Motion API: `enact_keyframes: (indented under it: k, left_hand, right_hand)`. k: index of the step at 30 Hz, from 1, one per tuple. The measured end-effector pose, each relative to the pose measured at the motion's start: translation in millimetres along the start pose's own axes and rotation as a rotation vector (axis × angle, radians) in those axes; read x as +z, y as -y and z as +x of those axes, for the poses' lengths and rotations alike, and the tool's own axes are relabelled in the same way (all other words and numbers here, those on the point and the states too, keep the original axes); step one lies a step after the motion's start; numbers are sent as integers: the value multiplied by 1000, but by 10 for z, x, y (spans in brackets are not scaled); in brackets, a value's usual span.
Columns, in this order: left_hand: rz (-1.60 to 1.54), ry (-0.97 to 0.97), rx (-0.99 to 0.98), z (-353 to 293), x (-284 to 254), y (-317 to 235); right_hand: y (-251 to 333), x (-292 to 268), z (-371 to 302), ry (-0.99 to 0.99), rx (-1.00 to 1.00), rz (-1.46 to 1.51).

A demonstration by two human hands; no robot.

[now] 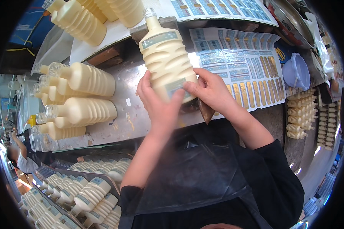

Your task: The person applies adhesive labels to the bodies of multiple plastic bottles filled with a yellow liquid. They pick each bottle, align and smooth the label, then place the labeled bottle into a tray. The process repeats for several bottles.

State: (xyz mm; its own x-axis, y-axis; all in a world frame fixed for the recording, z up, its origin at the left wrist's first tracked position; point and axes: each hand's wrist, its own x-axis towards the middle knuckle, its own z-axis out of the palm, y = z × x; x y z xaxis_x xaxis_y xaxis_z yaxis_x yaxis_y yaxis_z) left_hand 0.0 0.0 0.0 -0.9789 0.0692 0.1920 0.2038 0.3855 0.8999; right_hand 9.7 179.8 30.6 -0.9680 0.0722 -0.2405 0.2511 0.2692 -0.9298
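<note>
A cream-coloured bottle (167, 59) with a wavy ribbed body and a clear threaded neck lies in front of me, neck pointing away. One blue-grey label (159, 39) is on its shoulder, and another label (175, 86) is near its base. My left hand (159, 105) wraps the bottle's left side near the base, its thumb blurred over the lower label. From the right, my right hand (211, 91) grips the same end, thumb pressed on that label's edge. The bottle's neck end rests over a grey block (135, 33).
Unlabelled bottles (91, 79) are stacked on the metal table at left, with more behind. Label sheets (240, 70) spread to the right, near a lavender bucket (296, 72). Labelled bottles (91, 192) fill crates at lower left. A person (25, 158) is at far left.
</note>
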Motion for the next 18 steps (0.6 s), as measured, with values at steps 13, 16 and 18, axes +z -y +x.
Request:
enact_keyframes:
  k: [13, 16, 18]
  left_hand:
    - [-83, 9, 24, -3, -23, 120]
    - [-71, 6, 36, -14, -13, 98]
    - [-141, 13, 31, -16, -18, 108]
  right_hand:
    - [24, 86, -45, -85, -70, -118]
    - [14, 85, -49, -97, -100, -188]
    - [3, 64, -49, -63, -75, -113]
